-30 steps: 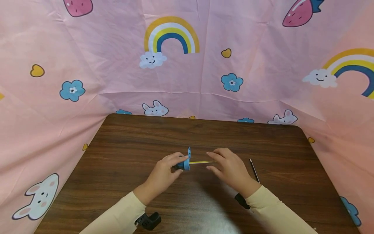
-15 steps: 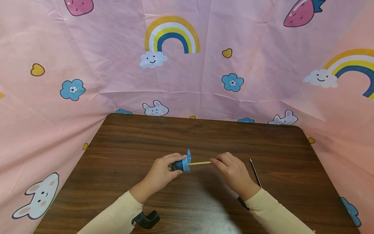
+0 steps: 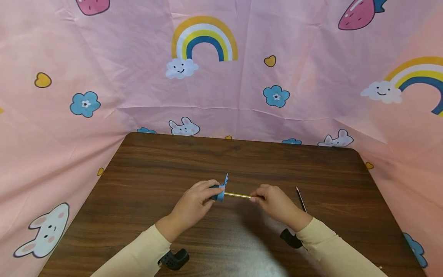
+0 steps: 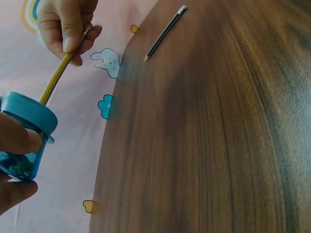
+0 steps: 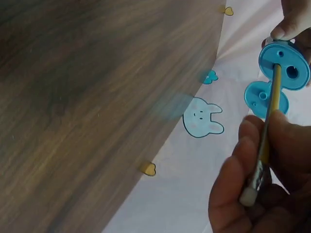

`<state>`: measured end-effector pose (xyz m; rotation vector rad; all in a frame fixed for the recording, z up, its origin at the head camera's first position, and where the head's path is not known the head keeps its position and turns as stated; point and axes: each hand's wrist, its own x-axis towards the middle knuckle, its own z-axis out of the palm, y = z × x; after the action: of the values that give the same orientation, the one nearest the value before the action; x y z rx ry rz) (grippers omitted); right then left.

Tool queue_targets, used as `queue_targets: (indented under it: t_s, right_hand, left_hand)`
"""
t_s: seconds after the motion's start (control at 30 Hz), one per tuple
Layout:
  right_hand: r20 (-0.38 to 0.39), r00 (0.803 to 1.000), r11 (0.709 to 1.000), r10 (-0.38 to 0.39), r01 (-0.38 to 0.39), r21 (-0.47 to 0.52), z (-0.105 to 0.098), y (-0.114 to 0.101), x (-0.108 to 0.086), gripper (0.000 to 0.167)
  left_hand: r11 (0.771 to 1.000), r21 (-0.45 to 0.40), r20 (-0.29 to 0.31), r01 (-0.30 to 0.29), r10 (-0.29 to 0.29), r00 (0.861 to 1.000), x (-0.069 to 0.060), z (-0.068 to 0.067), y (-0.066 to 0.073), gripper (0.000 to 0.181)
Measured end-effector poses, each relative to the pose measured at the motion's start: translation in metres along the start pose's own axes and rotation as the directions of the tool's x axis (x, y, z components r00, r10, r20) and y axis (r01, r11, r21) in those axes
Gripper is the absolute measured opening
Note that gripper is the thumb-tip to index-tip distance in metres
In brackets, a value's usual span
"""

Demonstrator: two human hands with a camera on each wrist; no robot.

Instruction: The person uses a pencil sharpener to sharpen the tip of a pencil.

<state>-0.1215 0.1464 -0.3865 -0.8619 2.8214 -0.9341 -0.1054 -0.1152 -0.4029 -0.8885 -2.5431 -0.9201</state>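
My left hand (image 3: 192,202) grips a blue pencil sharpener (image 4: 31,114) with a see-through body, holding it above the table. Its round lid (image 5: 266,98) is flipped up, and two holes of different size show in its top in the right wrist view. A yellow pencil (image 3: 237,195) with a white eraser end has its far tip inside one hole. My right hand (image 3: 277,204) pinches that pencil near the eraser end, between thumb and fingers. Dark bits show inside the sharpener's body in the left wrist view.
A second, black pencil (image 3: 301,199) lies on the brown wooden table (image 3: 166,161), right of my right hand, with its point toward the back edge. A pink printed cloth (image 3: 138,57) hangs behind and along both sides of the table.
My right hand's fingers were apart one second ago and have since closed on the yellow pencil. The right hand has turned, and the sharpener has tilted slightly in my left hand.
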Motion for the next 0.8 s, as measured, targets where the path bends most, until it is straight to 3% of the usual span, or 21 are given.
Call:
queue_targets:
  t_s: [0.13, 0.2, 0.27, 0.33, 0.4, 0.5, 0.57, 0.63, 0.7, 0.77, 0.8]
  right_hand:
    - [-0.063, 0.997, 0.991, -0.032, 0.024, -0.134, 0.004, 0.001, 0.002, 0.011]
    - [-0.116, 0.989, 0.975, -0.091, 0.065, -0.212, 0.006, 0.002, 0.003, 0.018]
    - [-0.175, 0.967, 0.950, -0.186, 0.131, -0.285, 0.007, 0.004, 0.003, 0.026]
    - [-0.232, 0.925, 0.911, -0.300, 0.206, -0.357, 0.008, 0.008, 0.003, 0.034]
    - [-0.272, 0.871, 0.865, -0.409, 0.276, -0.419, 0.009, 0.011, 0.004, 0.034]
    - [-0.289, 0.799, 0.799, -0.527, 0.352, -0.487, 0.011, 0.014, 0.005, 0.021]
    - [-0.289, 0.771, 0.770, -0.568, 0.374, -0.517, 0.012, 0.014, 0.005, 0.012]
    - [-0.287, 0.762, 0.759, -0.580, 0.378, -0.531, 0.014, 0.013, 0.004, 0.011]
    - [-0.294, 0.772, 0.773, -0.564, 0.369, -0.516, 0.016, 0.011, 0.003, 0.009]
    - [-0.298, 0.811, 0.818, -0.504, 0.337, -0.466, 0.017, 0.007, 0.002, 0.011]
    - [-0.290, 0.845, 0.854, -0.449, 0.311, -0.416, 0.017, 0.005, 0.001, 0.014]
  left_hand:
    - [0.994, -0.045, 0.024, 0.103, -0.102, 0.994, 0.000, 0.000, 0.001, 0.050]
    - [0.981, -0.091, 0.042, 0.170, -0.167, 0.985, 0.001, 0.000, 0.001, 0.049]
    - [0.962, -0.138, 0.062, 0.235, -0.228, 0.972, 0.002, -0.001, 0.001, 0.048]
    - [0.931, -0.199, 0.092, 0.307, -0.294, 0.951, 0.004, -0.001, 0.002, 0.048]
    - [0.885, -0.258, 0.133, 0.387, -0.364, 0.922, 0.005, -0.002, 0.003, 0.047]
    - [0.812, -0.324, 0.183, 0.485, -0.449, 0.875, 0.008, -0.004, 0.004, 0.047]
    - [0.785, -0.343, 0.202, 0.515, -0.474, 0.857, 0.008, -0.006, 0.006, 0.046]
    - [0.799, -0.329, 0.198, 0.504, -0.464, 0.864, 0.008, -0.006, 0.007, 0.045]
    - [0.839, -0.295, 0.183, 0.457, -0.420, 0.889, 0.007, -0.006, 0.008, 0.045]
    - [0.902, -0.223, 0.144, 0.370, -0.345, 0.928, 0.005, -0.004, 0.009, 0.047]
    - [0.933, -0.179, 0.119, 0.312, -0.294, 0.948, 0.004, -0.003, 0.009, 0.048]
